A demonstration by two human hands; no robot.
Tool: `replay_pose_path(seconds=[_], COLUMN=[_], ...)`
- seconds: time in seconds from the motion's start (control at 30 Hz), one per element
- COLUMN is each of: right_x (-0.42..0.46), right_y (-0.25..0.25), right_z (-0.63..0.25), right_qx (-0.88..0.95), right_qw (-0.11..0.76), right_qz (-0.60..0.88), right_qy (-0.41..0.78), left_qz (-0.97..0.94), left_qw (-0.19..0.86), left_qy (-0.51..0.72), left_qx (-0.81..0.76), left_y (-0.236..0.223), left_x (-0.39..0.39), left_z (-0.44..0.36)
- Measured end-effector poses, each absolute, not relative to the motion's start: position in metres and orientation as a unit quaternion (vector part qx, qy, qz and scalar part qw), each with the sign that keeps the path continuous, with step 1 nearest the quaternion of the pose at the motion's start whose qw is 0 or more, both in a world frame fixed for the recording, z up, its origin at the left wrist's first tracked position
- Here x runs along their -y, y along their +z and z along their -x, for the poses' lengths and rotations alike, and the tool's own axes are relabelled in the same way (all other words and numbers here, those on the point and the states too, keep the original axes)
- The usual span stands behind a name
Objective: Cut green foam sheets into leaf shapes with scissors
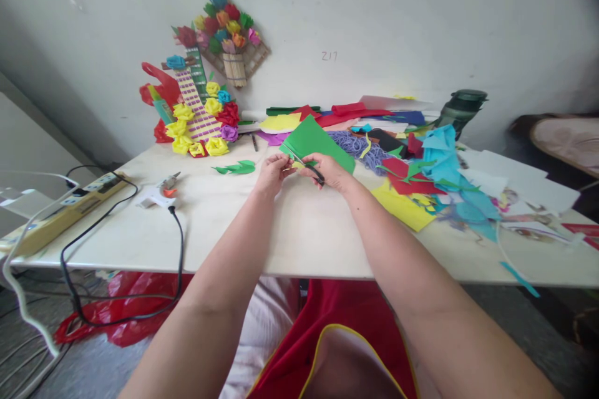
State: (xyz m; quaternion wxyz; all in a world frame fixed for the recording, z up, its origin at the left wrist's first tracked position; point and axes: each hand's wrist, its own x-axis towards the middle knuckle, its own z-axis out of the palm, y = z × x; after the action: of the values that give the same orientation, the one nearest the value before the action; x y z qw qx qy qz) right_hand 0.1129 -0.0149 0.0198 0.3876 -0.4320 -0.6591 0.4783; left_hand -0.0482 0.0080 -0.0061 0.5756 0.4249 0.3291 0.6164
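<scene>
My right hand [327,171] is closed around the black handle of a pair of scissors [319,177], whose blades point up and left toward my other hand. With fingers pinched, my left hand [277,173] grips green paper beside the blades; its exact outline is hard to make out. A small yellow bit [297,165] shows between the hands. Just behind them lies a large green paper sheet [316,137]. Cut green paper leaves [241,167] rest on the table [322,230] to the left of my hands.
A glue gun [159,196] and a power strip [88,206] with cables occupy the left. Paper-flower decorations [201,112] stand against the wall. Purple yarn [362,149], yellow paper [405,207], blue crepe paper [440,153] and scraps cover the right, near a dark bottle [461,112].
</scene>
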Motion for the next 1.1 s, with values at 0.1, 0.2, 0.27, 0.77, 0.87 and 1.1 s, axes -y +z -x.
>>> replay_pose_path(seconds=[0.1, 0.2, 0.27, 0.77, 0.87, 1.1], right_x=[0.013, 0.012, 0.012, 0.023, 0.022, 0.025], right_y=[0.018, 0.017, 0.017, 0.027, 0.025, 0.028], right_z=[-0.115, -0.120, -0.123, -0.128, -0.128, -0.125], right_qx=[0.667, 0.675, 0.681, 0.677, 0.677, 0.667], right_qw=[0.369, 0.344, 0.323, 0.291, 0.295, 0.309], right_qz=[0.422, 0.412, 0.407, 0.416, 0.411, 0.405], right_qy=[0.491, 0.506, 0.516, 0.533, 0.534, 0.544], left_qz=[-0.449, -0.477, -0.494, -0.534, -0.537, -0.531], left_qw=[0.571, 0.564, 0.558, 0.598, 0.601, 0.608], left_qy=[0.603, 0.587, 0.576, 0.505, 0.499, 0.500], left_qx=[-0.329, -0.331, -0.336, -0.320, -0.318, -0.314], left_y=[-0.007, -0.008, -0.008, -0.005, -0.005, -0.005], left_x=[-0.008, -0.008, -0.008, -0.003, -0.004, -0.005], left_z=[0.051, 0.053, 0.054, 0.055, 0.056, 0.058])
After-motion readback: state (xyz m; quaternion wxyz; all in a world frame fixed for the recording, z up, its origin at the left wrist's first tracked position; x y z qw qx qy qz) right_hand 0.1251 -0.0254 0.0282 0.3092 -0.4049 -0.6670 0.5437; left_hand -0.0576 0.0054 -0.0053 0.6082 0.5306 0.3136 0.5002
